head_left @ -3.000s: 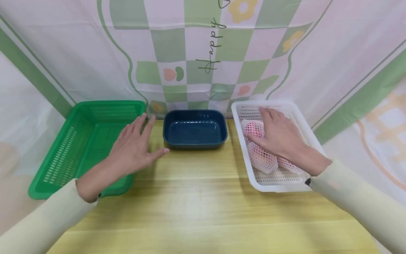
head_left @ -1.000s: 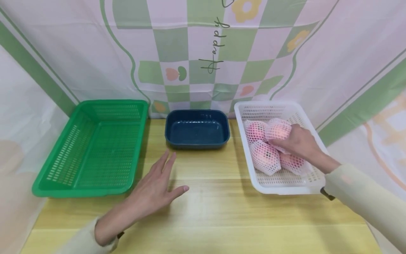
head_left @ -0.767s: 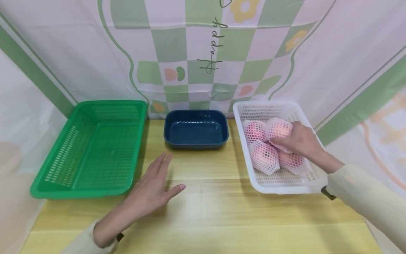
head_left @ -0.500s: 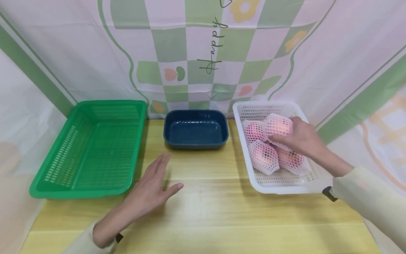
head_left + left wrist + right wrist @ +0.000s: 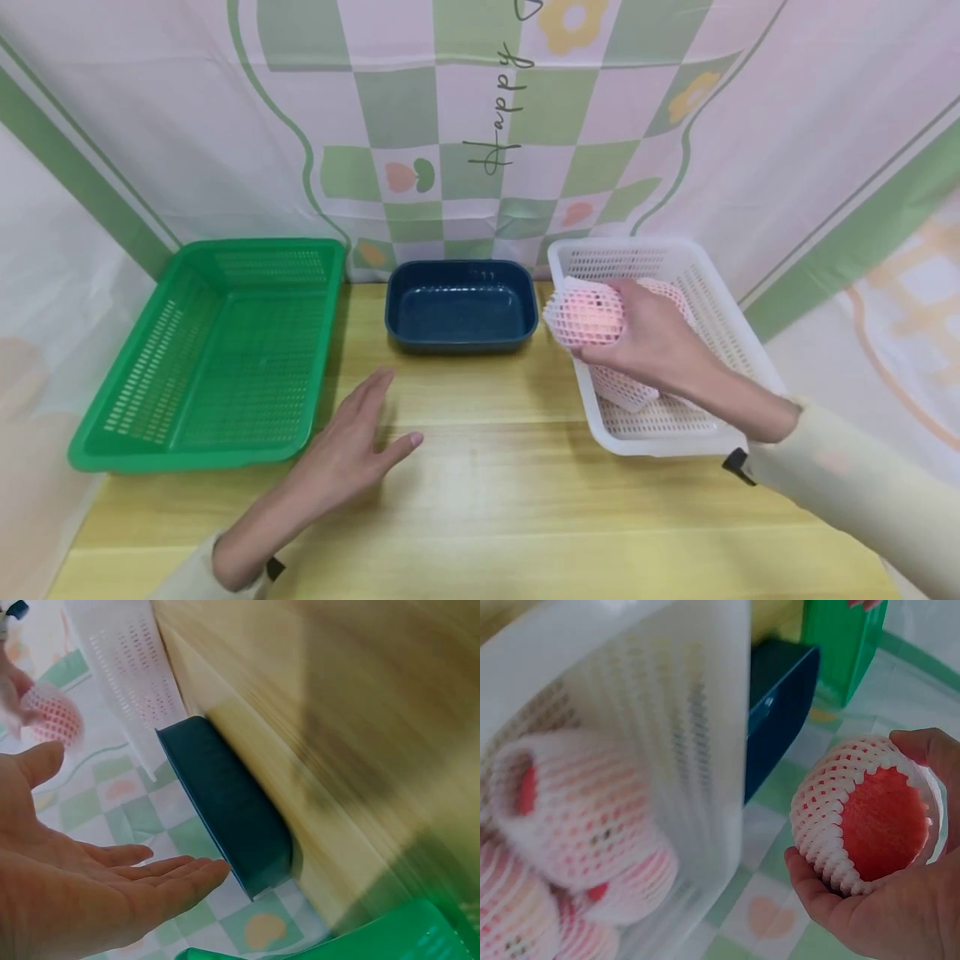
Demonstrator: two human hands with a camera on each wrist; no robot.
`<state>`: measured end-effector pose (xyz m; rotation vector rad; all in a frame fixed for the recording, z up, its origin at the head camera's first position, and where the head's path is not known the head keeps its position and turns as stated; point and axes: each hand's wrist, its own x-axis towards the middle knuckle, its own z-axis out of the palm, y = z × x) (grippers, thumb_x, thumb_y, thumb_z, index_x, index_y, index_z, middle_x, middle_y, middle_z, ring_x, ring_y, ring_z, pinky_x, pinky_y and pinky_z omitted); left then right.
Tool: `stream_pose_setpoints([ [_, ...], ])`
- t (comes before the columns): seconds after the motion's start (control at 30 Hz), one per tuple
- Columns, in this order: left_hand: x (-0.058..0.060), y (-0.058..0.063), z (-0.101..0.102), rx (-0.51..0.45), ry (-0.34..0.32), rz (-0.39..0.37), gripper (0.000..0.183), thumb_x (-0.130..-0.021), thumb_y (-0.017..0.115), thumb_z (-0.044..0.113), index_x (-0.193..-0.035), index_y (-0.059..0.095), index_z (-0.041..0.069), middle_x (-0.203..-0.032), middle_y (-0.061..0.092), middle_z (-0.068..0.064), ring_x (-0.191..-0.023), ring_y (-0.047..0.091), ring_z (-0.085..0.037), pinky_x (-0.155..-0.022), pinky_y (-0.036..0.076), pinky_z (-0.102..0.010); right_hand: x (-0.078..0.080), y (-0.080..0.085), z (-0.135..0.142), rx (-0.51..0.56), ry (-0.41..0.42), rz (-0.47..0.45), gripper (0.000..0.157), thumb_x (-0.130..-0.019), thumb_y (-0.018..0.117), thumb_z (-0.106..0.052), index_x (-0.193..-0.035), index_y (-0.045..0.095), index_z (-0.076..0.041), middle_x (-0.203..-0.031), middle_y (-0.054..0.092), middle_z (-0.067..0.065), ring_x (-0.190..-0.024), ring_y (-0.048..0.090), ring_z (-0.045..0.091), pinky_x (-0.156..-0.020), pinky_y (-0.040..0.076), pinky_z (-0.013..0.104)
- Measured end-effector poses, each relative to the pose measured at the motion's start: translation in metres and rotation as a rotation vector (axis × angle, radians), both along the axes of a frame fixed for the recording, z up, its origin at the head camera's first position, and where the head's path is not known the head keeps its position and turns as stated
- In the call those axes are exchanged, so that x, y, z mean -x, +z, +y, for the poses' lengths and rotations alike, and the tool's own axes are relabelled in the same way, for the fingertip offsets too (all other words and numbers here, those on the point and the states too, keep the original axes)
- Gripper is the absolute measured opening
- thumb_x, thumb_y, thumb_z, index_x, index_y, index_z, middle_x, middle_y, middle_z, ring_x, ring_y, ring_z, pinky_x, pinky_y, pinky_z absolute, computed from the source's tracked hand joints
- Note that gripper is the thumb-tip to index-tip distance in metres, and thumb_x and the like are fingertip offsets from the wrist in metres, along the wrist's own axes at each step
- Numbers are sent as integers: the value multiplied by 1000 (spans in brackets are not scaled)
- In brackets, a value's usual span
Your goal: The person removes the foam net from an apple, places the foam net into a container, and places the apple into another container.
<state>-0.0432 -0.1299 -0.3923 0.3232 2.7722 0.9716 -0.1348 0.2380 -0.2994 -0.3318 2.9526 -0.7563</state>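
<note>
My right hand (image 5: pixel 660 346) grips a round pink-red fruit in a white foam net (image 5: pixel 587 315), held up over the left rim of the white basket (image 5: pixel 660 444). In the right wrist view the net gapes on one side and bares the red skin of the fruit (image 5: pixel 885 825); fingers and thumb curl round it. Several more netted fruits (image 5: pixel 577 810) lie in that basket, partly hidden by my hand in the head view. My left hand (image 5: pixel 345 450) holds nothing, its fingers extended above the table between the green basket and the middle.
A dark blue rectangular tub (image 5: pixel 461 312) stands at the back middle of the wooden table (image 5: pixel 480 500), with no contents showing. At the left is a green slotted basket (image 5: pixel 255 358). A checked cloth (image 5: pixel 480 108) hangs right behind them.
The right hand, open over the fruits at first, has grasped one netted fruit, raised it and carried it left to the basket's rim. The left hand has drawn back from beside the green basket.
</note>
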Motion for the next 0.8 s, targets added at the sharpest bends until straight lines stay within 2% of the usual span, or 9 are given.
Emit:
stream_pose_setpoints([
  [0.17, 0, -4, 0, -28, 7, 1, 93, -101, 71, 46, -168, 22, 4, -173, 22, -21, -157, 26, -45, -125, 28, -65, -11, -2, -25, 9, 58, 23, 98, -74, 93, -35, -151, 47, 5, -135, 64, 24, -112, 66, 37, -95, 58, 56],
  [0.37, 0, -7, -1, -32, 24, 14, 91, -101, 71, 44, -167, 24, 3, -172, 26, -23, -156, 28, -45, -124, 30, -65, -22, -12, -51, 66, 135, 35, 94, -70, 94, -32, -147, 51, 3, -126, 68, 17, -106, 67, 31, -92, 61, 51],
  [0.6, -2, -10, -4, -68, 18, -4, 89, -101, 71, 42, -167, 24, 5, -172, 25, -22, -157, 27, -45, -124, 29, -65, -37, -33, -75, 130, 197, 49, 96, -66, 96, -24, -146, 50, 4, -129, 66, 19, -113, 66, 33, -98, 60, 52],
  [0.8, -5, -12, -6, -111, -8, -13, 89, -102, 71, 43, -168, 23, 8, -173, 24, -19, -157, 27, -42, -124, 29, -64, -49, -60, -93, 126, 235, 51, 98, -63, 97, -21, -145, 50, 6, -132, 64, 22, -117, 65, 35, -102, 58, 53],
])
